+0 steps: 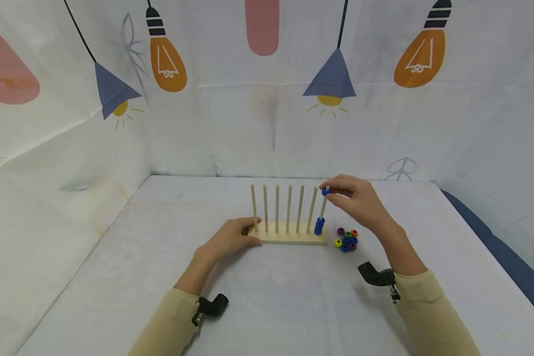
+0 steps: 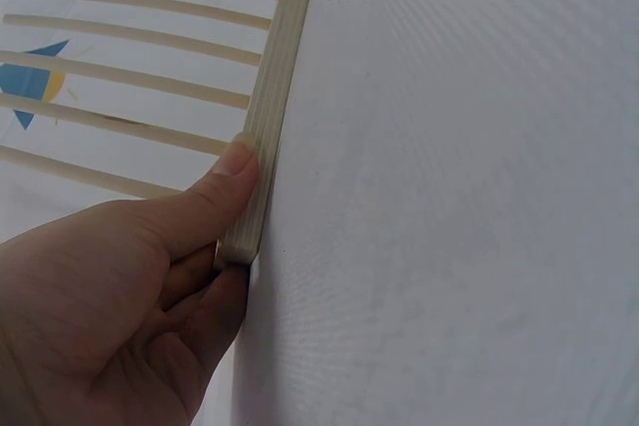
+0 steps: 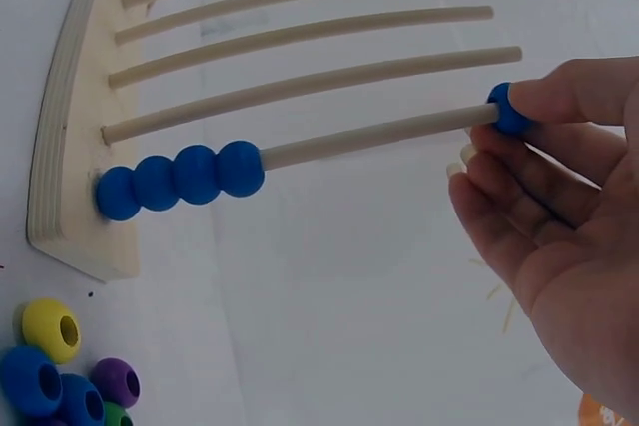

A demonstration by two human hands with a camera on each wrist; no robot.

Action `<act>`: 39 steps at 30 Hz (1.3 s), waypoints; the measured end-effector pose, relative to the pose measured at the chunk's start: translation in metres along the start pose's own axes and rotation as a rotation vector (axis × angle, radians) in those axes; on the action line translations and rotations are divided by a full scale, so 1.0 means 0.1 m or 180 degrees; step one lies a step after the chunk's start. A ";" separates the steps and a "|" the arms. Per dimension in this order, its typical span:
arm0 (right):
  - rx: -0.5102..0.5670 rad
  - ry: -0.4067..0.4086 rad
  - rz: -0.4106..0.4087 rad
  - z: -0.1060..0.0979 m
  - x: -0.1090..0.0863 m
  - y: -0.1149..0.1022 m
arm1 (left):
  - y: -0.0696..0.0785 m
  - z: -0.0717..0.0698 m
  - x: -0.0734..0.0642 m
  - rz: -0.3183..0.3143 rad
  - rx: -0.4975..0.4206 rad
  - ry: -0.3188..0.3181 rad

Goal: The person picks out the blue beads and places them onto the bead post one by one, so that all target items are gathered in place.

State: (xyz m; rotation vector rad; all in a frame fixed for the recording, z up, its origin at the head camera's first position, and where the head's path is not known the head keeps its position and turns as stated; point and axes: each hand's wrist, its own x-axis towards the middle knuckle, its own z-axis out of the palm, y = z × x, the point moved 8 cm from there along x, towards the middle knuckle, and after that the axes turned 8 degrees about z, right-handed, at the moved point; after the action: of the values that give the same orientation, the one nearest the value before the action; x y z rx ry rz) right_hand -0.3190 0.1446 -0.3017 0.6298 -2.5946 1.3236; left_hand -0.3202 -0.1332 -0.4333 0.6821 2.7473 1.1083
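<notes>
Head: hands [image 1: 233, 237] [image 1: 358, 200] apart, right higher

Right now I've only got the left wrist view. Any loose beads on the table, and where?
Observer: Yes, a cluster of loose beads lies just off the right end of the wooden base.
Operator: Copy. My frame cuts off the far peg's top. What's the right hand doing there?
Observer: The right hand pinches a blue bead at the tip of the rightmost peg.
</notes>
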 end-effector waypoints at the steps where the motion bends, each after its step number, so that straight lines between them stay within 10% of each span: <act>1: 0.0013 -0.0027 0.0015 0.00 0.00 0.01 | 0.00 0.00 0.00 0.0007 0.0001 0.0001; 39: -0.0549 -0.0781 0.0488 0.29 0.02 0.30 | -0.01 0.00 0.01 0.0031 -0.0016 0.0026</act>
State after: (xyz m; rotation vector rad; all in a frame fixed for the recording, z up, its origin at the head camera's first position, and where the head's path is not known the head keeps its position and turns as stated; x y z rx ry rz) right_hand -0.3326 0.1365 -0.3407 0.6088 -2.9688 1.1056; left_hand -0.3211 -0.1334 -0.4343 0.6927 2.7498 1.1220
